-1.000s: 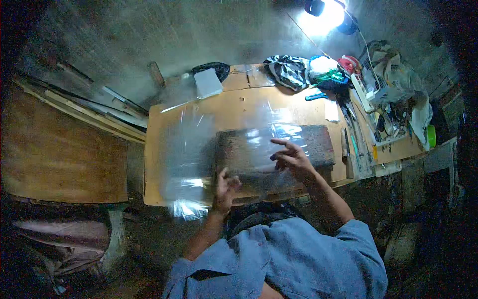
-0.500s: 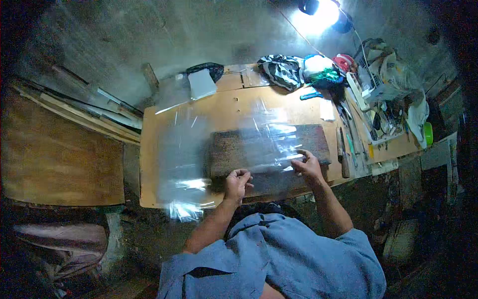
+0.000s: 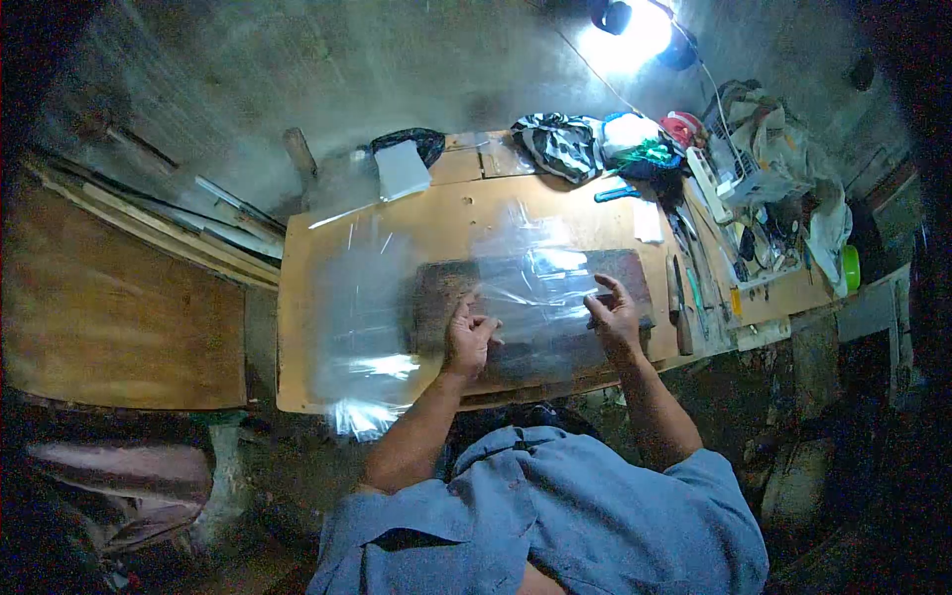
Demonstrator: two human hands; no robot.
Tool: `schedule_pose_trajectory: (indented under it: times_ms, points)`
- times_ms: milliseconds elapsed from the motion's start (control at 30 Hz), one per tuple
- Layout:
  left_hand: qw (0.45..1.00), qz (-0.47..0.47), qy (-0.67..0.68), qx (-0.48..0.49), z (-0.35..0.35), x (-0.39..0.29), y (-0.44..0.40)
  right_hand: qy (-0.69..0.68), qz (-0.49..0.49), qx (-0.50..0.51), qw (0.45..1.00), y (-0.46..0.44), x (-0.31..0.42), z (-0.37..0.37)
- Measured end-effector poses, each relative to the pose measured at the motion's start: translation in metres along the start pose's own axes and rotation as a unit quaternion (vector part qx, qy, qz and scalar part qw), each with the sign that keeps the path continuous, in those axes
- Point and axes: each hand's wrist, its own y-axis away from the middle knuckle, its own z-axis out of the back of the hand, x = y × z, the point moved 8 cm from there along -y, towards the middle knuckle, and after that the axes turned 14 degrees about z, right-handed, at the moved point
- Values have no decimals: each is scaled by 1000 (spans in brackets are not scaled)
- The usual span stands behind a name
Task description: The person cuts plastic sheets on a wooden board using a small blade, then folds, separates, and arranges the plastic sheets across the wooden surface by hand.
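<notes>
I have both hands over the near half of the table (image 3: 456, 220), my left hand (image 3: 466, 347) at the left side of the clear film (image 3: 535, 293) and my right hand (image 3: 617, 322) at its right side. The film lies across the middle of a dark board (image 3: 436, 288), between my two hands, with its far end reaching past the board onto the table and bright glare on it. My left forefinger points to the far side, apart from the thumb, which juts right toward the film; I cannot tell whether these fingers touch it. On the right my forefinger and thumb stand apart, bent toward the film's right edge, and whether they meet it I cannot tell either. Left of the board, well apart from my right hand, more clear plastic (image 3: 362, 297) lies on the table, its shiny near end hanging over the near edge. To the right of the board are a wooden-handled tool (image 3: 683, 322) and, farther off, a white paper (image 3: 648, 223). At the far right a lamp (image 3: 635, 38) shines above a striped bag (image 3: 560, 144).
</notes>
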Motion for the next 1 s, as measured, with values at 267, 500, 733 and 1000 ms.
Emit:
schedule_pose_trajectory:
  times_ms: [267,500,733,1000]
  points:
    - [992,86,-79,-41,15,53,11,217,-16,58,974,14,-50,24]
    - [998,39,-42,-8,11,41,-2,197,57,69,976,1,-25,5]
    - [985,-12,-167,-40,7,21,2,-23,61,-2,998,-1,-30,11]
    - [980,32,-186,-61,14,43,1,266,93,73,957,4,-47,21]
